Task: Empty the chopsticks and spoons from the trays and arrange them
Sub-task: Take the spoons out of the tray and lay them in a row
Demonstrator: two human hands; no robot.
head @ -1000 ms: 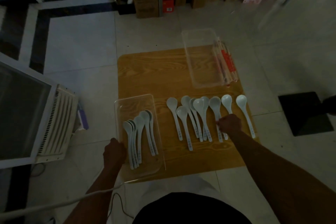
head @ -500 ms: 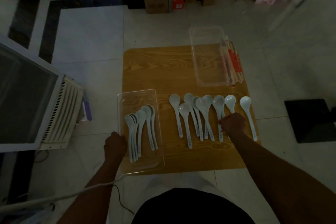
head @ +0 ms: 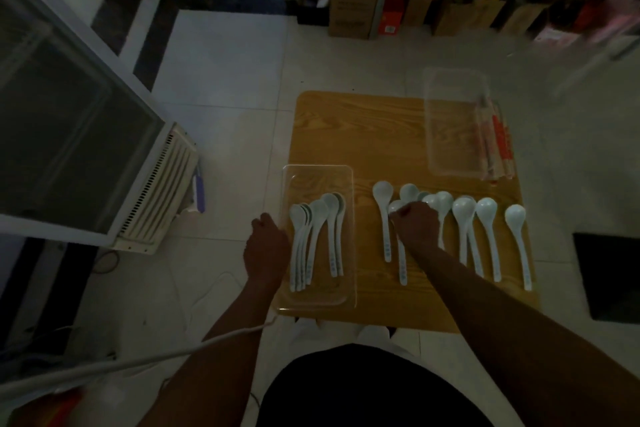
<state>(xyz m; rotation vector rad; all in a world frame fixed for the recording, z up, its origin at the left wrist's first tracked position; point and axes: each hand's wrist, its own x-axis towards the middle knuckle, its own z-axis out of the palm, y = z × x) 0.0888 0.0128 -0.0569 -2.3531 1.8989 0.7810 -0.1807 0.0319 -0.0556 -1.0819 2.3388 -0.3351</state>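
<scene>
On the table (head: 363, 135), the right hand (head: 415, 225) had been shifted leftward along the laid-out spoons (head: 486, 215) and was clenched over their handles; whether one was pinched could not be told. The near tray (head: 318, 168), gripped at its rim by the left hand (head: 266, 246), was judged not yet emptied.

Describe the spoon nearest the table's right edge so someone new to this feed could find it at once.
Start at the wooden table, where a row of white spoons lies right of the near clear tray. Follow that row to its right end: the end spoon is the one. Unlike the overlapping spoons mid-row, it lies alone, touching none.
</scene>
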